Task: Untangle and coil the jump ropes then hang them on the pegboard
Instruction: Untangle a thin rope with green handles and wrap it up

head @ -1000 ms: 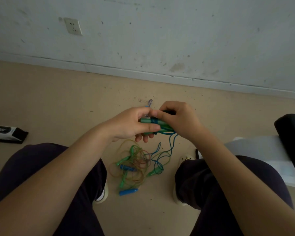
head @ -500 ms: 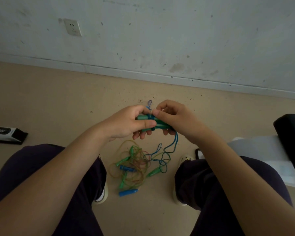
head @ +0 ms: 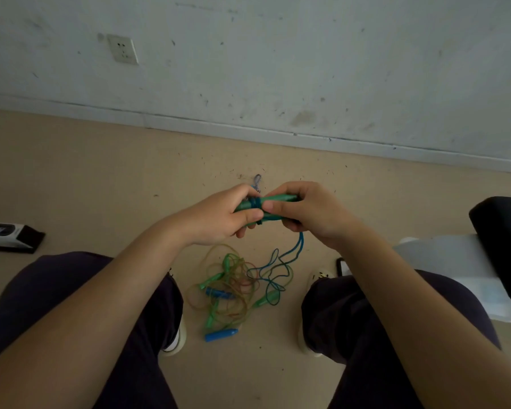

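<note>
Paired green plastic jump-rope handles with blue cord wound around, held above the floor: gripped by curled left hand and pinched by right hand. Below, blue cord trailing into tangled green, blue, yellowish ropes on beige floor between the knees.

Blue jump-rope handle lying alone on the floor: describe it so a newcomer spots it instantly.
Look at the beige floor between the seated person's knees, below the tangled pile of ropes. The short blue plastic handle lies at the pile's nearest edge, the solid blue piece closest to the camera.
</note>
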The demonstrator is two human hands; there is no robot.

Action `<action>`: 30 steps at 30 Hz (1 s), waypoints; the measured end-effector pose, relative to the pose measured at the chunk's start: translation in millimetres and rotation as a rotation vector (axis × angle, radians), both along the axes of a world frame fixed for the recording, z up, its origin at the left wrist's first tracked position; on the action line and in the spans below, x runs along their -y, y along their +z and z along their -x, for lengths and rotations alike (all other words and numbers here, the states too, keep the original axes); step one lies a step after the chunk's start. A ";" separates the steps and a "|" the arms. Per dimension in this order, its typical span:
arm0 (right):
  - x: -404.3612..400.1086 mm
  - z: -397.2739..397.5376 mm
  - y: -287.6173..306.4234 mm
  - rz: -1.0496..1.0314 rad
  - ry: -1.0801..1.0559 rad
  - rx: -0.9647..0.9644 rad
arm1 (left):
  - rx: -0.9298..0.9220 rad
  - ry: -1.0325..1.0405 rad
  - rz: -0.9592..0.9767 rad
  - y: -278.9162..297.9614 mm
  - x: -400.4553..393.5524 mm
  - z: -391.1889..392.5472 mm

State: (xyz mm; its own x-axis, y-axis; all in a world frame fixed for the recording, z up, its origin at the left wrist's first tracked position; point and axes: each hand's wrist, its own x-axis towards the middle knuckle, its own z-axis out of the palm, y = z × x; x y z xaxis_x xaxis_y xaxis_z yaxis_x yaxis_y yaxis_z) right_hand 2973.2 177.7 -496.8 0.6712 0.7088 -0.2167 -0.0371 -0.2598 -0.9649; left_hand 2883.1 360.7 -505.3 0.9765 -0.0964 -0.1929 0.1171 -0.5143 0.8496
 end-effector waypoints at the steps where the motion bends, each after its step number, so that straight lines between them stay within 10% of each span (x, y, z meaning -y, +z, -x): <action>1: -0.2 0.7 -0.8 -0.021 -0.015 -0.012 | -0.007 -0.001 0.008 0.2 -0.4 -0.2; 16: -6.3 4.2 -3.1 -0.132 -0.103 0.048 | -0.022 0.010 0.061 6.4 -1.0 0.7; 30: -4.8 1.5 -6.9 -0.410 -0.007 -0.406 | 0.076 0.253 0.437 -0.1 -0.9 -3.0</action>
State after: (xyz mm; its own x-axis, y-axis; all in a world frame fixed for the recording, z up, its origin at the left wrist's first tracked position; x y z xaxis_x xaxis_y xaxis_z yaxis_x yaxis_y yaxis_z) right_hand 2971.7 182.6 -503.6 0.5967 0.7849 -0.1667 -0.4263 0.1341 -0.8946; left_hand 2886.0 361.6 -505.4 0.9893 0.0893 -0.1154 0.1220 -0.0727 0.9899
